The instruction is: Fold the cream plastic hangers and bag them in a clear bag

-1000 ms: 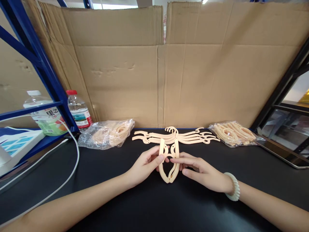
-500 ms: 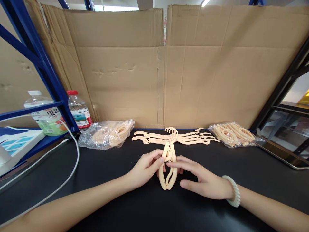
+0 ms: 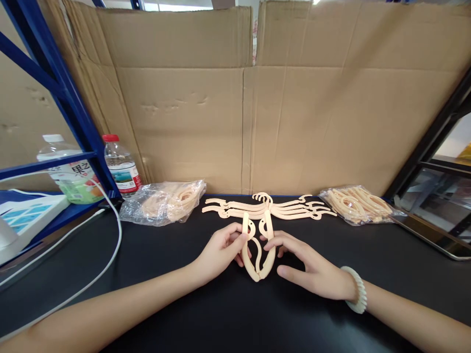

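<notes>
A beige folding hanger [image 3: 270,260] is held above the black table, its two arms spread in a V that meets at the bottom, with a curved hook piece between them. My left hand [image 3: 221,250] pinches the left arm of the hanger between thumb and fingers. On the other side, my right hand [image 3: 312,267] has its fingers on the right arm, the thumb apart from it. Just beyond lie several unfolded beige hangers [image 3: 290,211] in a stack, hooks toward the back.
Clear plastic bags of folded hangers lie at back left [image 3: 165,202] and back right [image 3: 358,205]. Two bottles, one red-capped [image 3: 123,171], stand by a blue frame [image 3: 79,117] at left. A white cable [image 3: 106,267] crosses the left side. Cardboard [image 3: 191,122] rises behind.
The hanger's two arms have swung apart at the top, from nearly closed to a wider V. My left hand has moved slightly left, and my right hand slightly right.
</notes>
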{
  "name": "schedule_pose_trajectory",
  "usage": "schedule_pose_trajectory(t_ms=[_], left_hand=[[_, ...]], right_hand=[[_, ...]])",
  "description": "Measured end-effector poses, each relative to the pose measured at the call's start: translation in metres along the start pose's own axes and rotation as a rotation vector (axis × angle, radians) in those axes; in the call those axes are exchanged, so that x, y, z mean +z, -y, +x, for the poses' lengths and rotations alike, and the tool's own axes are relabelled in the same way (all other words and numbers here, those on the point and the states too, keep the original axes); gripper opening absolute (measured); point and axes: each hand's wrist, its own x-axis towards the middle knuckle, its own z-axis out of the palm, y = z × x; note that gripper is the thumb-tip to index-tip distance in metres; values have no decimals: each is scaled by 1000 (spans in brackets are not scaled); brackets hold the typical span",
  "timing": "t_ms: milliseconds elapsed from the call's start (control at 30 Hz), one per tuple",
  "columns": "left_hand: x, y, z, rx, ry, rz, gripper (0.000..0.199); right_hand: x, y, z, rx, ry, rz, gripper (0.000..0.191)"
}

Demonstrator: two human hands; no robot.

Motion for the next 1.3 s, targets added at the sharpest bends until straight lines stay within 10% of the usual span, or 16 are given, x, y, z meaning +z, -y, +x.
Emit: schedule_pose_trajectory(t_ms=[700,933,1167,1300], left_hand=[[2,0,-1,12,45,138,36],[-3,0,-1,175,-108,533,30],[-1,6,-4,287,-117,600,25],[-2,5,-8,344,-80,701,26]], right_hand=[[2,0,-6,-32,159,-266,55],[0,0,-4,-39,214,-414,64],[-6,-19,-4,28,116,-471,58],[-12,-8,-3,-55,-143,-488,52]])
